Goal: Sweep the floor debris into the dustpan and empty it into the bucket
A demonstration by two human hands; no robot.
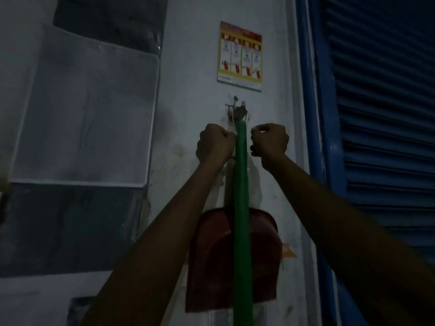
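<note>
A green broom handle (pixel 241 184) hangs upright against the white wall, its top at a metal hook (pixel 239 109). Behind the handle a red dustpan (pixel 211 267) hangs flat on the wall. My left hand (pixel 215 142) is raised just left of the handle's top, fingers curled, pinching a thin pale string (pixel 231 123) that runs up to the hook. My right hand (pixel 269 142) is just right of the handle at the same height, fingers curled and pinching a small pale bit that looks like the same string. No bucket or floor debris is in view.
A yellow and red fire-extinguisher notice (pixel 240 55) is fixed above the hook. A blue roller shutter (pixel 386 137) with a blue frame fills the right side. A white tray-like panel (pixel 87 114) leans on the wall at the left. The light is dim.
</note>
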